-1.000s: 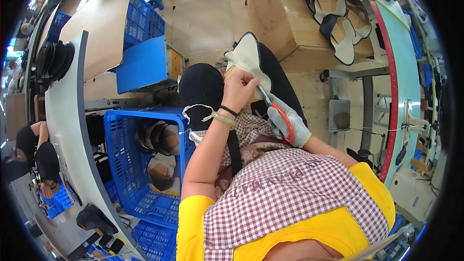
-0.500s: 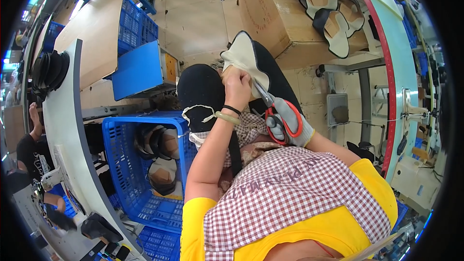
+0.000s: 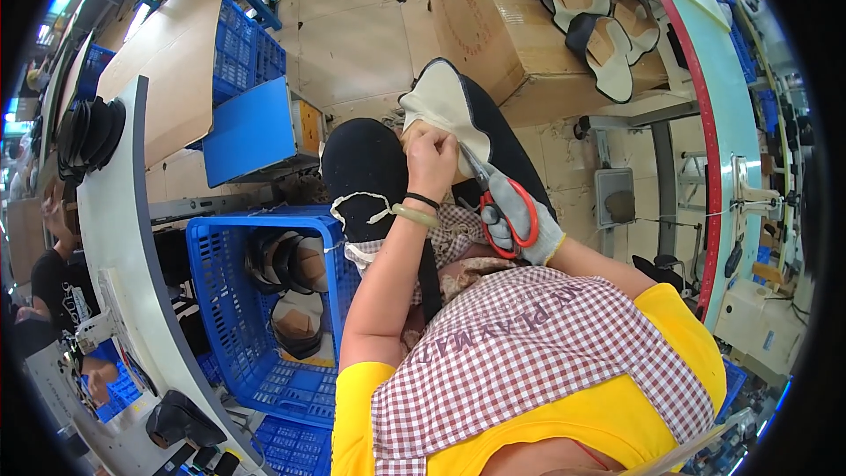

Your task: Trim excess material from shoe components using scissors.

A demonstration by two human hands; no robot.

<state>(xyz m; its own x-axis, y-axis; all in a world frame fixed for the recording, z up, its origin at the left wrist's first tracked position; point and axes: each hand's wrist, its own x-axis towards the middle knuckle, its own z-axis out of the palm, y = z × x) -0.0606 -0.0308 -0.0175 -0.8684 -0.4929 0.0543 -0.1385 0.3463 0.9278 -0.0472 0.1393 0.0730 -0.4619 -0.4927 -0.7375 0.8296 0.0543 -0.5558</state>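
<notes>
My left hand is closed in a pinch on a shoe upper, cream inside with a black edge, lying over my thigh in dark trousers. A bracelet and a black band circle that wrist. My right hand, in a grey knit glove, grips a pair of scissors with red handles, fingers through the loops. Their blades point up and left, with the tips at the upper just beside my left fingertips. Whether the blades touch the material is too fine to tell.
Beside my left leg stands a blue crate with several shoe uppers in it. A cardboard box at the far right bears more uppers. Workbenches run along both sides; another person sits beyond the left one.
The scissors' handles have come closer together, and the blades look narrower. My left hand keeps its pinch on the shoe upper. At far left, the other person has shifted.
</notes>
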